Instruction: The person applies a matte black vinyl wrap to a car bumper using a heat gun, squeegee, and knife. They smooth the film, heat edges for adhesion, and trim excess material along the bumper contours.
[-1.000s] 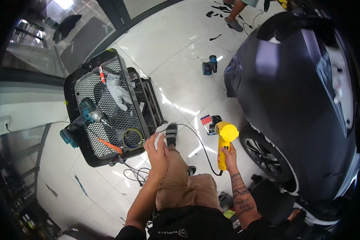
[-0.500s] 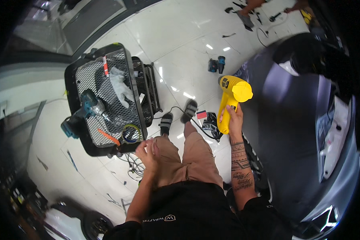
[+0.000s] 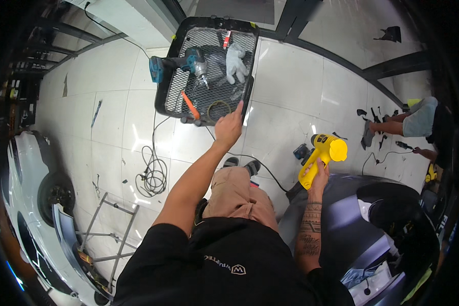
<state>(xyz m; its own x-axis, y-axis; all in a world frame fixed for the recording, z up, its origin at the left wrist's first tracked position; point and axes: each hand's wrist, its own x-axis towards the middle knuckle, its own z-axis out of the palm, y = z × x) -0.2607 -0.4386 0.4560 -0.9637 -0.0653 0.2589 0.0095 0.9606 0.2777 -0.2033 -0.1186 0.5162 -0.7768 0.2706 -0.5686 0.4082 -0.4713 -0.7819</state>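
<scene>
My left hand reaches to the near right rim of a black mesh tray, index finger stretched out, seemingly touching it; the other fingers are partly hidden. In the tray are a teal-and-black cordless drill, a white glove, an orange tool, a tape roll and a small red item. My right hand is closed around the handle of a yellow heat gun, raised above the floor beside a dark grey car body panel.
A white car and metal stand are at left, near coiled cable. Another teal tool lies on the floor. At right a co-worker's legs, dark scraps and another cable. Glass doors stand behind.
My view has swung left, bringing the tray to top centre. My left hand has moved forward to the tray rim; my right hand still holds the heat gun.
</scene>
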